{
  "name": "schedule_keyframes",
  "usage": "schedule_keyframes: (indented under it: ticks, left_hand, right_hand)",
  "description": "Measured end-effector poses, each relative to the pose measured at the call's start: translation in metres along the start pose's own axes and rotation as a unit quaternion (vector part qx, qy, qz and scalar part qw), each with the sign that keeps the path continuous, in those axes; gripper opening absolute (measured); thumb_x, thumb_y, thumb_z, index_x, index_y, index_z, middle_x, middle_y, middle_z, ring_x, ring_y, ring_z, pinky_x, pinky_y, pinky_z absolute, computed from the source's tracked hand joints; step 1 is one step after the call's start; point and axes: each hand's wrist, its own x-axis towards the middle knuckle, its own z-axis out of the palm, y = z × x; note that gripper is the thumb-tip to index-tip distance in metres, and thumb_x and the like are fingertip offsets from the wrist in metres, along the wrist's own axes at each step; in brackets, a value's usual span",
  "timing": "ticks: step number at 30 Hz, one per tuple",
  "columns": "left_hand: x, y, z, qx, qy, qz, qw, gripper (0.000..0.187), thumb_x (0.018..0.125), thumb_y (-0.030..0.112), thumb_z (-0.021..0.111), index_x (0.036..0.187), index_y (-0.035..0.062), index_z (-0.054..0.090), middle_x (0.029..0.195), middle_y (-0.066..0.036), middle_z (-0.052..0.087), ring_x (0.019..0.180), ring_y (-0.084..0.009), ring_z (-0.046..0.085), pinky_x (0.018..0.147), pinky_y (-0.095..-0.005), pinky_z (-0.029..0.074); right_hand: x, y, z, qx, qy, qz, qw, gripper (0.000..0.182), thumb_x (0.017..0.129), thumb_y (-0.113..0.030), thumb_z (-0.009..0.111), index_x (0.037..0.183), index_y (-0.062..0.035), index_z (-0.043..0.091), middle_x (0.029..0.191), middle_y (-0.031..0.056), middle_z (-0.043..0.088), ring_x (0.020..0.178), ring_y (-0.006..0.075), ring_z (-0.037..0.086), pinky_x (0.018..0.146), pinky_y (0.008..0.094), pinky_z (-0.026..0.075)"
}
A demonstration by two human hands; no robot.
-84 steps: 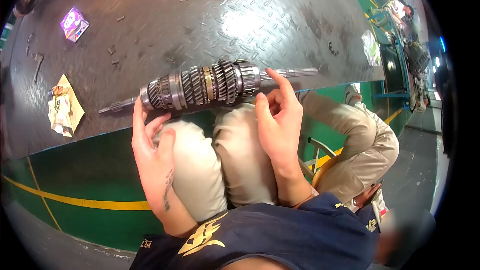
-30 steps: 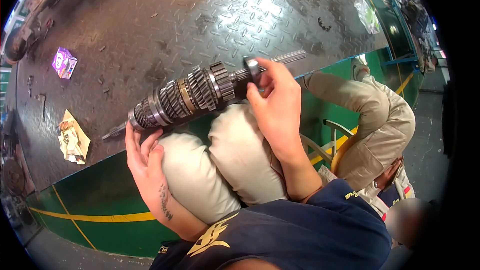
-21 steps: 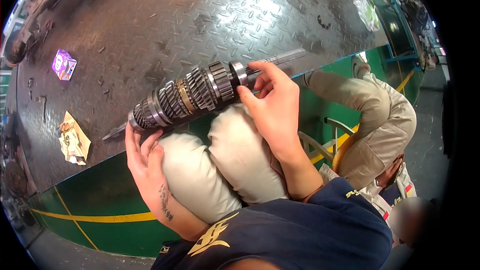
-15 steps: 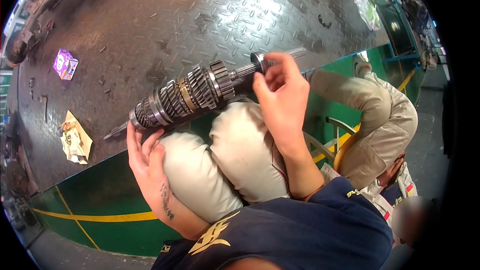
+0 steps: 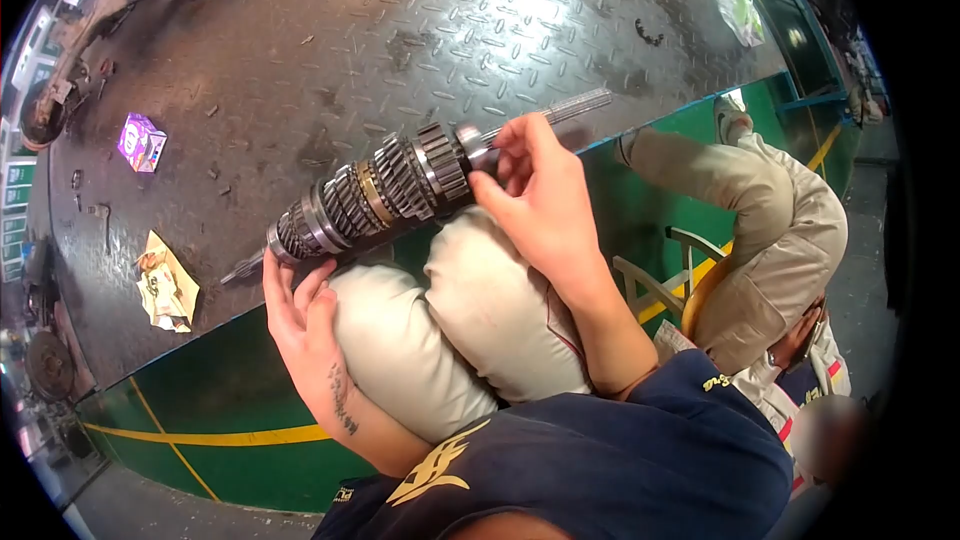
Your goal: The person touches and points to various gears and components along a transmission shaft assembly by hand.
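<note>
Across both knees, at the checker-plate bench (image 5: 300,30) edge: gear shaft (image 5: 385,190) steadied underneath by left hand (image 5: 295,315), fingers loosely spread; right hand (image 5: 530,195) pinching bearing collar (image 5: 470,145), probably seated. Best kept square, pushed evenly.

Place: mechanical repair workshop.
Bench: oil-stained steel tread plate (image 5: 330,30) across the upper frame, edged in green paint.
Floor: grey concrete with yellow lane lines (image 5: 215,434), lower left.
Parts: geared transmission shaft (image 5: 400,185) at centre; greasy metal parts (image 5: 45,110) at far left edge.
Litter: crumpled paper (image 5: 168,283), small purple box (image 5: 141,141), left side.
</note>
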Motion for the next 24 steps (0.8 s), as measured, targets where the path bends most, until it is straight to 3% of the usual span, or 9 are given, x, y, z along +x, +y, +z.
schedule_keyframes:
  ticks: [8, 14, 18, 22, 24]
  left_hand:
    - [-0.001, -0.004, -0.001, 0.010, 0.006, 0.018, 1.000, 0.072, 0.085, 0.005, 0.055, 0.150, -0.0063, 0.027, 0.138, -0.020, 0.049, 0.117, -0.0281, 0.059, 0.100, -0.0317, 0.043]
    - [-0.002, -0.004, -0.002, 0.007, 0.006, 0.020, 1.000, 0.072, 0.084, 0.002, 0.054, 0.150, -0.0066, 0.027, 0.140, -0.020, 0.048, 0.116, -0.0276, 0.060, 0.100, -0.0312, 0.043]
    - [0.000, -0.001, -0.001, 0.005, 0.009, 0.015, 1.000, 0.072, 0.083, 0.001, 0.053, 0.150, -0.0064, 0.027, 0.140, -0.019, 0.048, 0.115, -0.0273, 0.060, 0.099, -0.0308, 0.044]
    - [-0.002, -0.002, -0.002, 0.011, 0.001, 0.016, 1.000, 0.073, 0.082, -0.001, 0.051, 0.150, -0.0062, 0.027, 0.140, -0.019, 0.048, 0.115, -0.0272, 0.060, 0.099, -0.0306, 0.044]
    - [-0.001, -0.003, -0.001, 0.007, 0.003, 0.016, 1.000, 0.073, 0.082, -0.001, 0.051, 0.150, -0.0063, 0.027, 0.140, -0.019, 0.048, 0.116, -0.0273, 0.060, 0.099, -0.0309, 0.044]
  right_hand:
    - [-0.002, 0.001, 0.001, 0.005, -0.010, -0.002, 1.000, 0.030, 0.073, -0.003, 0.071, 0.099, 0.0002, 0.057, 0.070, 0.0084, 0.057, 0.059, 0.0185, 0.056, 0.059, 0.0312, 0.047]
    - [0.000, 0.000, -0.003, -0.040, 0.147, -0.003, 0.988, 0.023, 0.078, -0.001, 0.067, 0.099, 0.0038, 0.060, 0.067, 0.0063, 0.057, 0.057, 0.0121, 0.053, 0.056, 0.0271, 0.046]
    - [-0.002, 0.001, 0.004, 0.053, 0.084, -0.023, 0.995, 0.019, 0.083, -0.002, 0.066, 0.100, 0.0035, 0.060, 0.068, 0.0035, 0.058, 0.058, 0.0075, 0.051, 0.055, 0.0238, 0.044]
    - [0.001, 0.003, 0.005, 0.089, 0.121, -0.055, 0.987, 0.021, 0.081, 0.000, 0.067, 0.101, 0.0027, 0.060, 0.070, 0.0019, 0.057, 0.059, 0.0062, 0.051, 0.054, 0.0224, 0.043]
    - [-0.001, 0.005, 0.006, 0.090, 0.093, -0.047, 0.990, 0.022, 0.081, 0.000, 0.067, 0.101, 0.0021, 0.060, 0.070, 0.0020, 0.057, 0.059, 0.0062, 0.051, 0.054, 0.0225, 0.043]
